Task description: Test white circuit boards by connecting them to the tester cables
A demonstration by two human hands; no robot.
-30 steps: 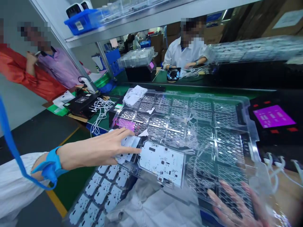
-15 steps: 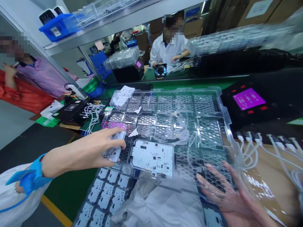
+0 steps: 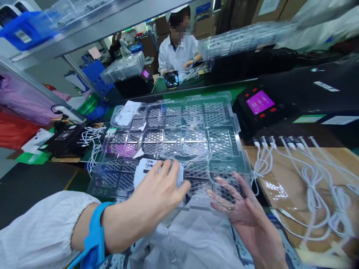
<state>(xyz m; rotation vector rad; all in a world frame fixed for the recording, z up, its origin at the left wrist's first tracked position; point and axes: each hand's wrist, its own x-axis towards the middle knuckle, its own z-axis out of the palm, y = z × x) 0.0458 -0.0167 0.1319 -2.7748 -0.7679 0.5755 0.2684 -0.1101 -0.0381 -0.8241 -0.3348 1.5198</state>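
My left hand (image 3: 159, 186), with a blue wrist strap, is closed over a white circuit board (image 3: 143, 171) above the near part of a clear plastic tray (image 3: 221, 140). Its fingers curl over the board and the thumb is at the right edge. Whether a second board lies under the hand is hidden. My right hand (image 3: 235, 203) is at the tray's near right corner, fingers spread and seen through the clear plastic. Diamond-patterned compartments fill the tray, with white paper scraps (image 3: 138, 153) on it. Below, partly covered, lie more white boards (image 3: 114, 260).
A black device with a purple screen (image 3: 260, 102) stands right, its white cables (image 3: 311, 186) spread over brown cardboard (image 3: 291, 160). Another black box (image 3: 63, 140) with cables is left. A metal shelf (image 3: 92, 31) crosses overhead. A person in white (image 3: 178, 52) sits opposite, near a small fan (image 3: 171, 79).
My left hand has moved right from the left compartment, where it held a small board, onto the larger white board. My right hand stays at the tray's corner. The view has swung right.
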